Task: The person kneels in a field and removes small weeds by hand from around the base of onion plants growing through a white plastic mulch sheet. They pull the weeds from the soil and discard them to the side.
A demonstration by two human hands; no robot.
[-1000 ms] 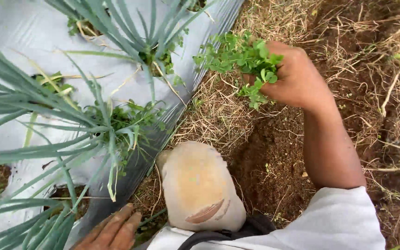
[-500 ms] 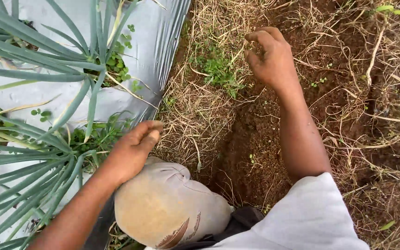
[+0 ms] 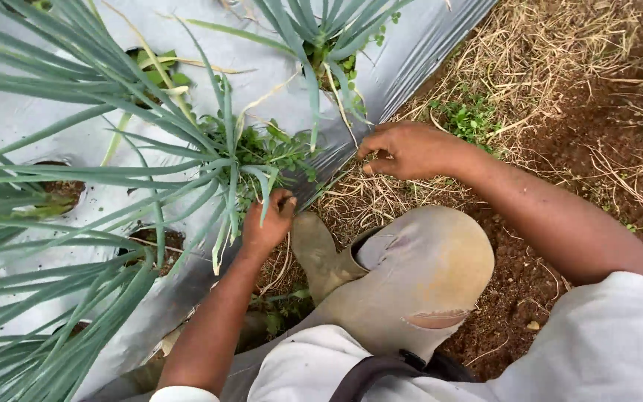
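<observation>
We crouch at the edge of the silver plastic mulch sheet (image 3: 426,52), both hands at the planting hole nearest our knee (image 3: 418,260). Our left hand (image 3: 268,223) reaches up into the clump of small leafy weeds (image 3: 269,152) that grows around the base of the long-leaved onion plant (image 3: 217,160); its fingers curl into the stems, but the blue-green leaves hang across them, so we cannot tell whether they have closed on anything. Our right hand (image 3: 407,149) rests just beside the sheet's edge, half clenched, thumb and fingers drawn together as if pinching at the dry straw (image 3: 366,197), and we see nothing held in it. We judge the weeds light, soft and easily torn: taken by the leaves they would likely snap, so the hold belongs low, at the stems close to the soil in the hole. The onion leaves look stiffer but hollow and apt to crease, so the grip should stay clear of them. A second patch of weeds (image 3: 470,117) lies on the straw beyond the right hand. No packages, labels or signs show anywhere here.
</observation>
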